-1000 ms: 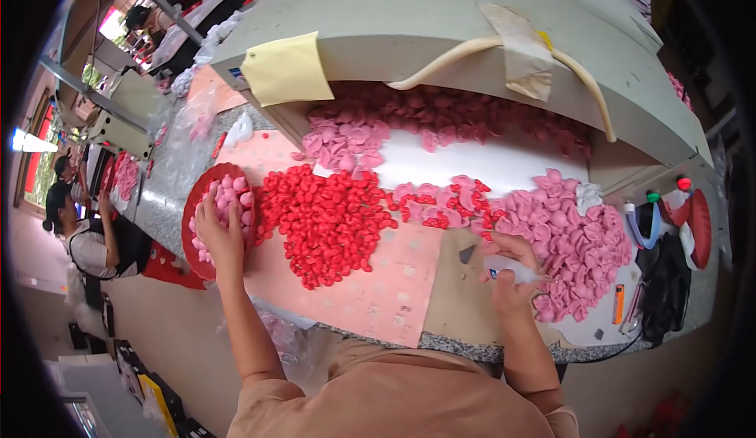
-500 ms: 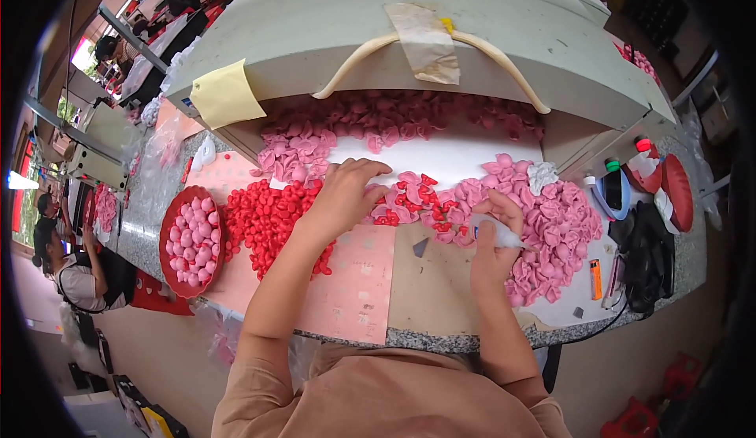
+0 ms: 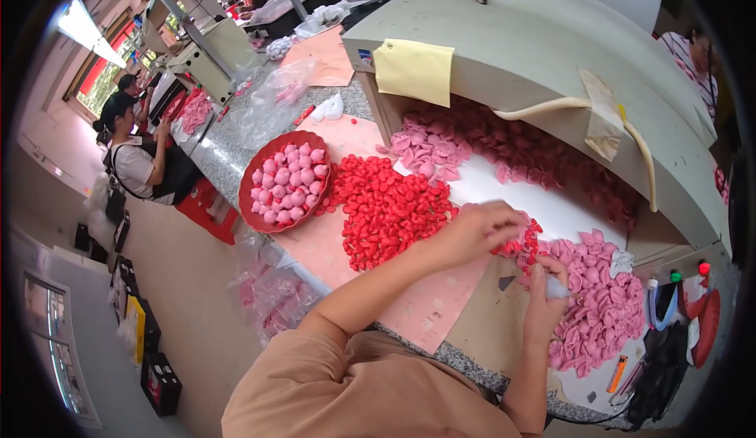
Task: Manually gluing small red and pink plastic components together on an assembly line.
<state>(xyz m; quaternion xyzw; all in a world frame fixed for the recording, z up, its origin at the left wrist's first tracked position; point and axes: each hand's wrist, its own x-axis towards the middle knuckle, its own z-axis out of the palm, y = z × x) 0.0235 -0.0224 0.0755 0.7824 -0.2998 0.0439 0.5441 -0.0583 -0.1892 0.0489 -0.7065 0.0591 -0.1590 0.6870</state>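
**2 hands meet over heaps of red and pink petals**

A person in a tan shirt works at a speckled stone bench, both bare hands close together near the middle of the work surface. The left hand reaches forward with its fingers curled down onto a small cluster of red fabric petals, pinching at them; exactly how many pieces it grips cannot be told. The right hand is closed around a small pale, whitish object (its kind is too small to make out), held upright just beside that same cluster.

To the left of the hands lies a large heap of bright red petal-shaped pieces, spread over a pale pink sheet of paper. To the right, touching the right hand, sits a heap of light pink petal-shaped pieces. A round red plastic tray filled with pink rounded buds stands at the far left edge of the red heap. Behind the hands, a grey-beige machine housing overhangs a white belt, with more pink petals in its shadow and a yellow paper tag stuck to its front. Another person in a white top sits at a bench well apart, at the left.
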